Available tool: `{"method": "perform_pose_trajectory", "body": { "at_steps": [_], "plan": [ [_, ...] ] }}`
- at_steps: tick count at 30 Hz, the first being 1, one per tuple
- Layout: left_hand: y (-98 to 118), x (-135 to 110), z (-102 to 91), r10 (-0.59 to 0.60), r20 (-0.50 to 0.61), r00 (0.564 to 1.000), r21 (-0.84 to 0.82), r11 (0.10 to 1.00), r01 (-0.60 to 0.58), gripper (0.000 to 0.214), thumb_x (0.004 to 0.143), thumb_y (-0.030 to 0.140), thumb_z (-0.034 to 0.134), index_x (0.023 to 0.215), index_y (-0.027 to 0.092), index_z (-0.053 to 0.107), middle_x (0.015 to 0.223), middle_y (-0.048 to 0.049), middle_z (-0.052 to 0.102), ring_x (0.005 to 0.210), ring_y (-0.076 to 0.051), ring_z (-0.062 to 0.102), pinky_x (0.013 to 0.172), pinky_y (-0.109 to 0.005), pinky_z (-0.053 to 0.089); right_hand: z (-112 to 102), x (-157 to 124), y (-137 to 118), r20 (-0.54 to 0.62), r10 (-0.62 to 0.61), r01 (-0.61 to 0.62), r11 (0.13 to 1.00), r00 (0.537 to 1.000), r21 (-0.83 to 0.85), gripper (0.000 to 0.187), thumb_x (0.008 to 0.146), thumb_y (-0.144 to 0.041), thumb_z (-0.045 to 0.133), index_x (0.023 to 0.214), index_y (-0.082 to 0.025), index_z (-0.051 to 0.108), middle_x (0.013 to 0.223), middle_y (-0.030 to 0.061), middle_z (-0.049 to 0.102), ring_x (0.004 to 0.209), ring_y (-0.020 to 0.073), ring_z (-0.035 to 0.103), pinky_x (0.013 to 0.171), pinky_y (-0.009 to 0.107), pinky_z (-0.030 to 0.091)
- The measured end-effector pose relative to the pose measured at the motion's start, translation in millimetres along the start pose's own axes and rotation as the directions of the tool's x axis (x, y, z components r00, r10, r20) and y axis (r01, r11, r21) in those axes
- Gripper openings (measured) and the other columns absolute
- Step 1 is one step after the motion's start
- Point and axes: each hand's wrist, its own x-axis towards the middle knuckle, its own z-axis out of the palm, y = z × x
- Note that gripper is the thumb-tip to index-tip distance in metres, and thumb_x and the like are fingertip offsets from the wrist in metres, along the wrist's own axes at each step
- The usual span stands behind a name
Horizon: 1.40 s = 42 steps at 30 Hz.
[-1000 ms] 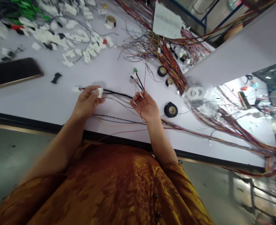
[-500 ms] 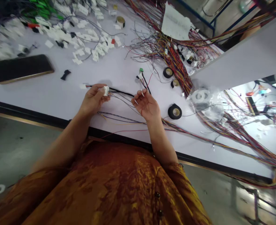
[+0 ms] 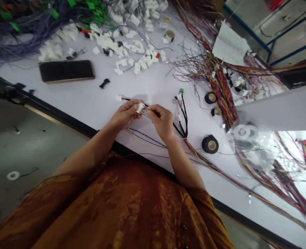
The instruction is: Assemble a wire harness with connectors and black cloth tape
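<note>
My left hand [image 3: 125, 114] is closed around a white multi-pin wire connector [image 3: 140, 108], with a black cable [image 3: 133, 100] running out behind it. Close against the connector, the fingertips of my right hand [image 3: 161, 120] pinch a thin wire [image 3: 148, 114]. Its exact end is hidden by my fingers. To the right of that hand, a black wire harness [image 3: 184, 119] lies on the table, ending in a small green connector [image 3: 181, 90]. Thin coloured wires [image 3: 145, 137] pass below my wrists.
The white table [image 3: 153, 84] holds a phone [image 3: 66, 71], a black clip [image 3: 105, 83], and heaps of white connectors [image 3: 127, 52]. Coloured wire bundles [image 3: 220, 83], black tape rolls [image 3: 210, 144], a paper sheet [image 3: 230, 46] and a plastic bag [image 3: 246, 138] lie right.
My hands have come together at the white connector, and my right hand has moved left to it. The view has turned, shifting the table. The black harness now lies looped to the right.
</note>
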Motion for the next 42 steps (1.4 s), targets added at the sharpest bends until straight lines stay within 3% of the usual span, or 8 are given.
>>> {"method": "perform_pose_trajectory", "body": {
  "at_steps": [4,11,16,23,33,42],
  "plan": [
    [1,-1,0.0,-0.021,0.027,0.999,-0.013,1.000,0.022,0.033,0.076,0.035,0.083,0.104,0.019,0.076,0.083,-0.0022,0.068,0.062,-0.007,0.060,0.056,-0.017,0.051,8,-1,7,-0.004,-0.037,0.036,0.989,0.999,-0.141,0.015,0.091,-0.030,0.060,0.085,-0.020,0.069,0.073,-0.0026,0.063,0.063,0.0090,0.050,0.063,0.024,0.042],
    [-1,-1,-2.2,-0.028,0.011,1.000,0.054,0.998,0.027,0.028,0.081,0.037,0.077,0.105,0.021,0.076,0.080,-0.0020,0.066,0.063,-0.008,0.059,0.056,-0.018,0.050,3,-7,12,-0.018,0.026,-0.030,0.960,0.999,-0.277,0.017,0.089,-0.029,0.063,0.076,-0.019,0.066,0.056,-0.0074,0.041,0.053,0.0074,0.036,0.055,0.024,0.031],
    [2,-2,1.1,-0.013,-0.001,1.000,0.127,0.992,0.013,0.028,0.082,0.037,0.075,0.104,0.020,0.074,0.077,-0.0012,0.065,0.060,-0.008,0.058,0.056,-0.019,0.048,3,-5,11,-0.003,0.026,-0.026,0.965,1.000,-0.262,0.017,0.089,-0.026,0.061,0.074,-0.019,0.063,0.057,-0.0074,0.042,0.053,0.0072,0.037,0.056,0.024,0.032],
    [2,-4,0.7,0.018,0.008,1.000,0.233,0.972,-0.019,0.027,0.087,0.038,0.070,0.108,0.020,0.071,0.080,-0.0010,0.065,0.063,-0.009,0.058,0.058,-0.020,0.049,3,-7,13,-0.002,-0.028,0.026,0.968,1.000,-0.251,0.017,0.090,-0.023,0.057,0.074,-0.019,0.062,0.068,-0.0029,0.056,0.063,0.0098,0.048,0.064,0.025,0.039],
    [10,-6,9.3,0.079,0.036,0.996,0.335,0.938,-0.087,0.020,0.088,0.034,0.070,0.100,0.018,0.071,0.073,-0.0008,0.062,0.057,-0.009,0.056,0.054,-0.021,0.047,8,-13,15,-0.042,-0.126,0.110,0.955,0.991,-0.276,0.018,0.090,-0.017,0.057,0.073,-0.020,0.060,0.070,-0.0024,0.056,0.064,0.0101,0.048,0.064,0.026,0.040],
    [2,-9,9.6,0.104,0.108,0.989,0.461,0.876,-0.142,0.027,0.088,0.041,0.070,0.104,0.019,0.070,0.075,-0.0016,0.062,0.057,-0.009,0.056,0.054,-0.021,0.048,15,-15,31,-0.041,0.010,-0.018,0.985,0.999,-0.174,0.019,0.091,-0.027,0.057,0.073,-0.020,0.058,0.070,-0.0020,0.058,0.065,0.0109,0.049,0.066,0.026,0.041]
  ]
}}
